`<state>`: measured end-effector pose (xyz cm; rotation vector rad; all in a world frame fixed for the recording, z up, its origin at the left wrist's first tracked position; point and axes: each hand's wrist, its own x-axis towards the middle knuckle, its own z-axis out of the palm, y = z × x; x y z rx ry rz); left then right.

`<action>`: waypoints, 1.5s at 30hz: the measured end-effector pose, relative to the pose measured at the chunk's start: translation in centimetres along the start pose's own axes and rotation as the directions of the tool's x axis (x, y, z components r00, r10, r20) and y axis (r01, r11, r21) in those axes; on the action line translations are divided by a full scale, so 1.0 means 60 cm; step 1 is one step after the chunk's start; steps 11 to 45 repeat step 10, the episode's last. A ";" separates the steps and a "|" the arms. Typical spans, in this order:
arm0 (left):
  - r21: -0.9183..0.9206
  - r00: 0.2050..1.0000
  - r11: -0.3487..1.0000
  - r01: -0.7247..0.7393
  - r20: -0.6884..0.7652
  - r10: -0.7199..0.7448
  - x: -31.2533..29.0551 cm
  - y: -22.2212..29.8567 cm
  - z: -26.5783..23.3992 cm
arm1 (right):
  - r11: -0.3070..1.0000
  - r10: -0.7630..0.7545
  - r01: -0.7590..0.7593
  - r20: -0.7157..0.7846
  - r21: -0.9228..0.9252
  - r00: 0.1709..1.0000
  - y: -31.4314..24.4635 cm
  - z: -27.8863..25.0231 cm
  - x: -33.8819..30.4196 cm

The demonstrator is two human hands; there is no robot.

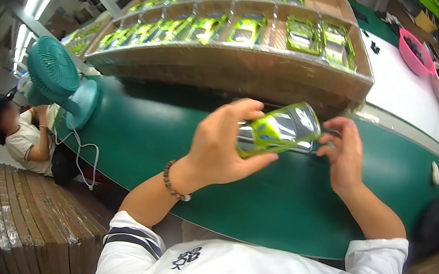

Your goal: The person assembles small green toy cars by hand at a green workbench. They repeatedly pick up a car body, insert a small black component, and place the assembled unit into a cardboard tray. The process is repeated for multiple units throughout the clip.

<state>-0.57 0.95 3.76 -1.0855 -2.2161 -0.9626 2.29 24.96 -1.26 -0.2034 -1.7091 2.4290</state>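
A bright green toy car body (277,127) with dark windows is tilted in the grip of my left hand (217,143), which holds it over the table. Its thumb lies along the near side and its fingers along the far side. Close to the car's right end is my right hand (346,156), with its fingers curled in. Whatever those fingers hold, if anything, is too small to make out. Behind and below the car, a dark, shiny flat object (304,147) lies on the green table (289,204), partly hidden by the car.
A divided cardboard box (229,70) with several green car bodies stands at the back. Left is a teal fan (52,68) with a white cable (82,145). Pink baskets (415,54) of dark parts sit at the far right. Another person (32,137) sits at left, near stacked cardboard (21,209).
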 end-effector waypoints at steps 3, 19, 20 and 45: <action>-0.076 0.949 0.985 0.154 -0.267 -0.169 0.020 -0.027 -0.077 | 1.000 0.002 -0.002 0.004 -0.025 1.000 -0.004 -0.033 0.018; -0.983 0.845 0.064 0.173 0.115 -0.522 0.089 -0.069 -0.174 | 0.950 -0.064 0.177 0.395 -0.256 0.917 0.037 -0.018 -0.001; -0.983 0.845 0.064 0.173 0.115 -0.522 0.089 -0.069 -0.174 | 0.950 -0.064 0.177 0.395 -0.256 0.917 0.037 -0.018 -0.001; -0.983 0.845 0.064 0.173 0.115 -0.522 0.089 -0.069 -0.174 | 0.950 -0.064 0.177 0.395 -0.256 0.917 0.037 -0.018 -0.001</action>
